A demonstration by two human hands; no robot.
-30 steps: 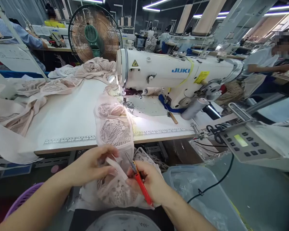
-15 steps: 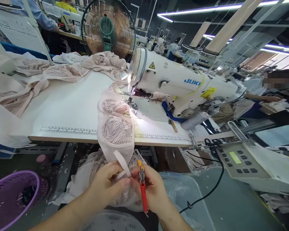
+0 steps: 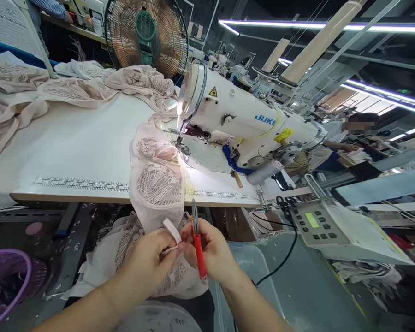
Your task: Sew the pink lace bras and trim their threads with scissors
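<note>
My left hand (image 3: 151, 254) is closed, pinching the looped end of a pale strap (image 3: 173, 230). Against it, the fingertips of my right hand (image 3: 210, 251) meet the strap's end. That same hand carries small red-handled scissors (image 3: 199, 258), their metal blades pointing up. A pale pink lace bra (image 3: 159, 182) runs from under the sewing machine's needle area down over the table edge to my hands. More lace fabric (image 3: 127, 244) hangs below and behind my hands, partly hidden by them.
The white sewing machine (image 3: 242, 115) stands on the white table (image 3: 79, 143). More bras (image 3: 78, 90) lie along its far left. A fan (image 3: 147, 37) is behind. Below are a purple basket (image 3: 27, 276) and a clear bin (image 3: 252, 267); a control box (image 3: 314, 223) sits right.
The scissors have turned in my right hand, so their blades now point up above the fingers. The strap remains pinched. The whole view has shifted, with the scene sliding left.
</note>
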